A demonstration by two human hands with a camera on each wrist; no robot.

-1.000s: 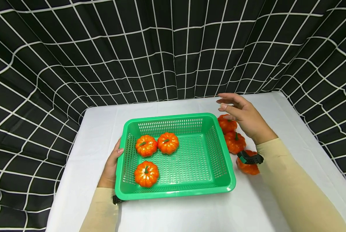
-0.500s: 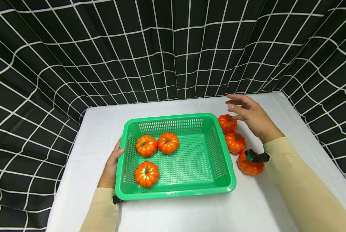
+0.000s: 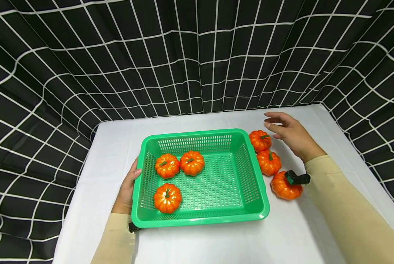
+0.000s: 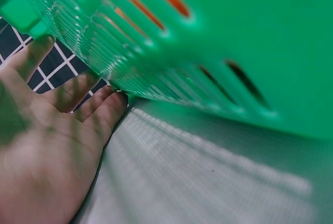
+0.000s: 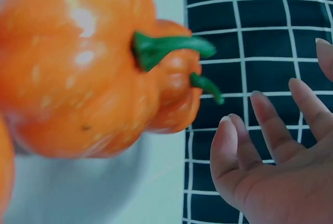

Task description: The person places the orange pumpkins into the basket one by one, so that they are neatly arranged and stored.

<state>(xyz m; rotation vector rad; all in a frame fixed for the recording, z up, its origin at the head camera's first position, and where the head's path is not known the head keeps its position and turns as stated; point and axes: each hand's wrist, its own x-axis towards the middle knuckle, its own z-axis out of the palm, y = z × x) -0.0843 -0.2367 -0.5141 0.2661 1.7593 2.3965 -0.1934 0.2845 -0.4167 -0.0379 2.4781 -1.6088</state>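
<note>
A green plastic basket (image 3: 200, 221) with slotted walls stands on the white-covered table. My left hand (image 3: 127, 189) holds its left side, thumb at the rim and fingers against the outer wall; the left wrist view shows those fingers (image 4: 106, 110) along the slots. Inside the basket are three small orange pumpkins with green stems: one at the back left (image 3: 167, 165), one beside it (image 3: 192, 163), one at the front left (image 3: 167, 198). My right hand (image 3: 291, 134) hovers just right of the rearmost outside pumpkin (image 3: 259, 141), fingers loosely bent, holding nothing.
Two more pumpkins lie along the basket's right side, a middle one (image 3: 268, 163) and a front one (image 3: 286, 186) partly covered by my wristband (image 3: 297, 178). Black curtain (image 3: 197, 55) with a white grid rises behind the table (image 3: 197, 242) and on both sides.
My right hand has drifted right and slightly nearer, away from the basket, uncovering more of the pumpkins beside it. The left hand, the basket and the pumpkins have stayed put.
</note>
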